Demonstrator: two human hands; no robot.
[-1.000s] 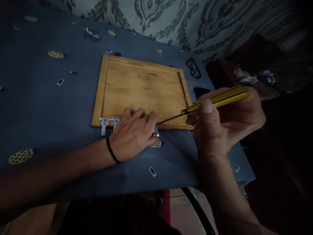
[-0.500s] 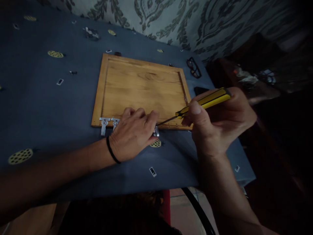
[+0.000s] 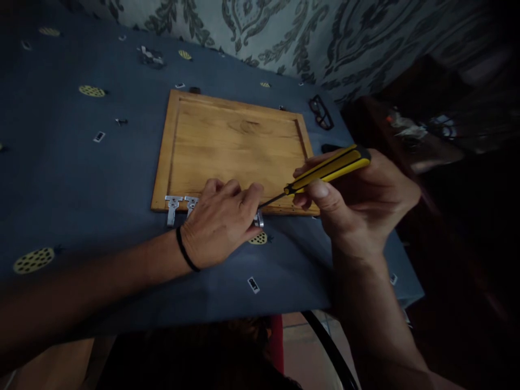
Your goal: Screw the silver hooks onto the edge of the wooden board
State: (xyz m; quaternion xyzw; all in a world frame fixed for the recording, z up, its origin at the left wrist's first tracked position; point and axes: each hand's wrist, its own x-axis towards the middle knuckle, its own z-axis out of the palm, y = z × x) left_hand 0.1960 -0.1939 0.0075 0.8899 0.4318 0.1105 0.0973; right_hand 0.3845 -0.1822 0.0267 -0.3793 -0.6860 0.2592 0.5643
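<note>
A wooden framed panel (image 3: 227,141) lies on the cloth-covered table. Two metal hinges, one at the corner (image 3: 173,210) and one partly covered beside it (image 3: 191,203), sit along its near edge. My left hand (image 3: 221,225), fingers curled and thumb below, grips another metal hinge (image 3: 260,219) at that edge; most of this hinge is hidden. In my right hand (image 3: 365,203) is a yellow and black screwdriver (image 3: 329,169), held slanted. Its thin shaft runs down to the hinge beside my left fingertips; the tip's exact contact is hidden.
Eyeglasses (image 3: 320,112) lie beyond the panel's right corner, with a dark object (image 3: 331,148) nearer. A loose screw (image 3: 121,121) rests left of the panel. Farther back is a small metal piece (image 3: 151,56). A patterned wall covering (image 3: 276,32) borders the table's back.
My right hand has turned slightly, and the screwdriver's handle has shifted a little left. My left hand and the panel stay in place.
</note>
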